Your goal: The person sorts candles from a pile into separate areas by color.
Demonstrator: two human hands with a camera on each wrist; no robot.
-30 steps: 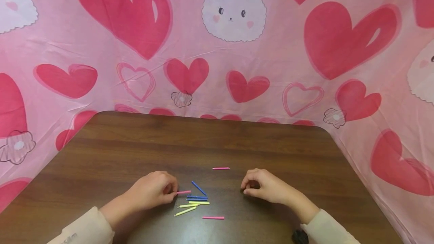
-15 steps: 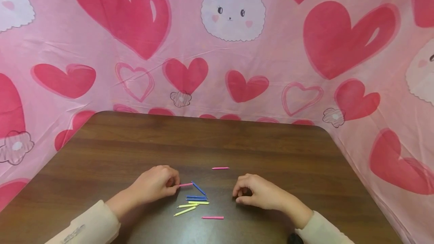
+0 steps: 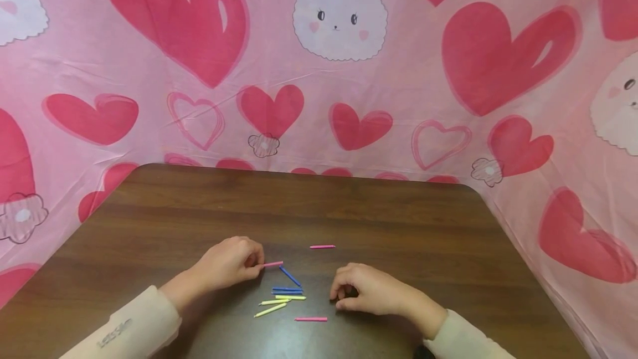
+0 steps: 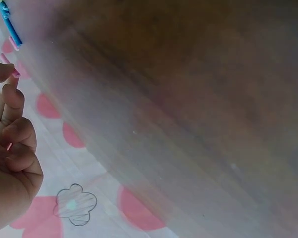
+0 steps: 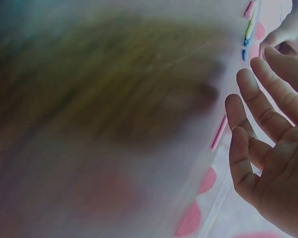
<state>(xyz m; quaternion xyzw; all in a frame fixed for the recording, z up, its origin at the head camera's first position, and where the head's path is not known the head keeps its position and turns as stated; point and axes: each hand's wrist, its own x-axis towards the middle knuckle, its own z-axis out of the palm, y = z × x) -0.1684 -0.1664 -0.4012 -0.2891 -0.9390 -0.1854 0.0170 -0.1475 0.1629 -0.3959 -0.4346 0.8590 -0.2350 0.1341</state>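
Note:
My left hand (image 3: 229, 262) pinches one end of a thin pink candle (image 3: 272, 263) between thumb and forefinger. Its free end points right, by the upper tip of a slanted blue candle (image 3: 290, 276). In the left wrist view, the pinched candle (image 4: 10, 65) pokes out past the thumb. Two more blue candles (image 3: 287, 290) lie side by side below, above three yellow candles (image 3: 272, 310). My right hand (image 3: 366, 290) hovers low at the right of the group, fingers loosely bent and holding nothing. The right wrist view shows that hand (image 5: 273, 129) with its fingers apart.
One pink candle (image 3: 322, 247) lies farther back and another pink candle (image 3: 311, 319) nearer the front. The brown wooden table (image 3: 399, 220) reaches back to a pink heart-patterned cloth (image 3: 279, 71). A dark object (image 3: 423, 352) shows partly below the right sleeve.
My left hand has slid the pinched pink candle away from me, from beside the blue pair to the slanted blue candle's upper tip. My right hand has moved left and slightly nearer me.

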